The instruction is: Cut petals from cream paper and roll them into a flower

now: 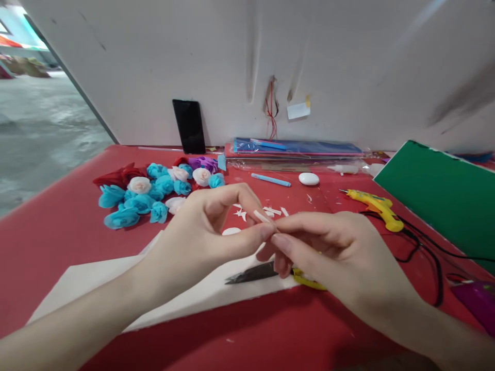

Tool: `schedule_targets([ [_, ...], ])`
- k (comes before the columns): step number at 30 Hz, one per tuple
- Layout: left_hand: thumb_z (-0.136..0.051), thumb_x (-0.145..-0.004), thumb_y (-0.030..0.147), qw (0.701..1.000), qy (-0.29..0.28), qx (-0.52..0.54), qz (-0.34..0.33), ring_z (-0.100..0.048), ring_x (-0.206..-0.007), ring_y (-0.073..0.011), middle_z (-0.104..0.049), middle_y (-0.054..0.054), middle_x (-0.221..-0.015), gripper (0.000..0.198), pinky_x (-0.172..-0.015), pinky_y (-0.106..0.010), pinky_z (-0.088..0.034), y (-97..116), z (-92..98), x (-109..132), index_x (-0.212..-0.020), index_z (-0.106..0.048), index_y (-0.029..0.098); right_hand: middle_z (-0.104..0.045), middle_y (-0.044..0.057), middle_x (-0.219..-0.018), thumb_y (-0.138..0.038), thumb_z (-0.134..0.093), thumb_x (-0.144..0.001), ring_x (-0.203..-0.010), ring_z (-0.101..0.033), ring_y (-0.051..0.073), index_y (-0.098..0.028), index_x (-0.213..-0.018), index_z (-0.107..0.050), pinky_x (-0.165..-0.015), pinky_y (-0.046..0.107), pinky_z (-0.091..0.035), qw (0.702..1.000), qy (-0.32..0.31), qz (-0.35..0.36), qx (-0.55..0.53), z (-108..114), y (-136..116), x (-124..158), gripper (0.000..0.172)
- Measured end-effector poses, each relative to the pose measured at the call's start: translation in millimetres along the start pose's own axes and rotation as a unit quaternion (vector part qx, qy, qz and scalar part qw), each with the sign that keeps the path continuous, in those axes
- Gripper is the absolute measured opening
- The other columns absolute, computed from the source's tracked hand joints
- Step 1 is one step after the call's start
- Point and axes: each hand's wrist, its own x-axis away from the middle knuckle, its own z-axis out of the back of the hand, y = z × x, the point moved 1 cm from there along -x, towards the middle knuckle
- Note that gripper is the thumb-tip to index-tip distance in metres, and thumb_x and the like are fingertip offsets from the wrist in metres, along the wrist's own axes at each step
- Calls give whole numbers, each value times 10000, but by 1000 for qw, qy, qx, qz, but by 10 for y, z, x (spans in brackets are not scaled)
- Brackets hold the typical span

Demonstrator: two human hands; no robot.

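Note:
My left hand (216,232) and my right hand (328,247) meet at the middle of the view, fingertips touching. Between them they pinch a small pale paper strip (262,216), whose far end shows above my left thumb. Below the hands a pair of scissors (255,273), with dark blades and yellow handles, lies on a white paper sheet (93,283). My right hand partly hides the handles. Small white paper scraps (273,211) and a white rounded piece (231,231) lie just beyond the fingers.
Blue, white, red and purple paper flowers (141,203) sit at left. A phone (189,126) leans on the wall. A blue pen (270,179), white oval object (309,179), yellow glue gun (373,203) with black cord and green board (441,201) stand on the red table (185,345).

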Motion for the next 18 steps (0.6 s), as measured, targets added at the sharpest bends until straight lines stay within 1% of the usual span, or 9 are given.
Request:
schedule_targets([
  [3,-602,-799,175,1000,0,3,6,-580,-623,-50,-611,78,-619,116,-600,-136,-480,-4,-4,-3,-702,-538,185,-623,-61,-552,-230,-530,-831,-484,-557,31,-223,-740,-668,-470,59,-433,996,19,48,79,-5,24,6,165],
  [5,-597,-800,170,1000,3,8,14,-587,-637,-53,-623,75,-629,119,-608,-138,-483,-9,-9,-10,-700,-534,182,-627,-52,-549,-205,-536,-822,-478,-554,38,-207,-705,-658,-454,68,-427,989,43,74,121,-5,40,2,168],
  [8,-592,-793,133,999,18,29,26,-593,-655,-41,-639,76,-653,129,-619,-113,-476,-20,-24,-21,-686,-531,171,-627,-36,-542,-193,-548,-813,-456,-534,47,-190,-676,-652,-411,92,-398,977,77,104,167,-11,56,-4,172],
  [11,-585,-791,106,998,24,55,32,-596,-652,-31,-636,79,-653,138,-617,-95,-469,-32,-38,-23,-676,-534,162,-622,-25,-539,-206,-545,-822,-463,-533,59,-186,-665,-653,-410,127,-385,970,93,120,192,-16,61,6,192],
  [12,-584,-794,109,997,18,62,33,-598,-649,-35,-634,79,-651,137,-619,-104,-473,-37,-40,-21,-678,-536,163,-627,-23,-549,-205,-542,-824,-474,-542,63,-187,-672,-656,-412,132,-386,972,92,117,181,-15,61,9,191],
  [14,-586,-803,134,997,4,68,33,-603,-642,-52,-632,75,-651,128,-621,-138,-485,-46,-39,-16,-687,-542,167,-644,-24,-580,-195,-541,-823,-496,-564,66,-192,-700,-667,-417,127,-400,987,74,90,112,-7,63,5,176],
  [16,-600,-798,162,997,3,62,38,-601,-634,-68,-629,66,-664,119,-615,-165,-492,-55,-28,-14,-687,-557,169,-652,-26,-590,-190,-551,-816,-494,-571,61,-187,-700,-672,-425,118,-424,999,38,36,2,3,74,-16,167],
  [18,-617,-785,171,998,15,54,40,-598,-633,-75,-629,58,-677,115,-612,-172,-494,-65,-14,-17,-677,-579,168,-659,-19,-599,-202,-570,-808,-488,-570,59,-178,-684,-673,-455,126,-460,995,1,-20,-102,14,96,-45,164],
])
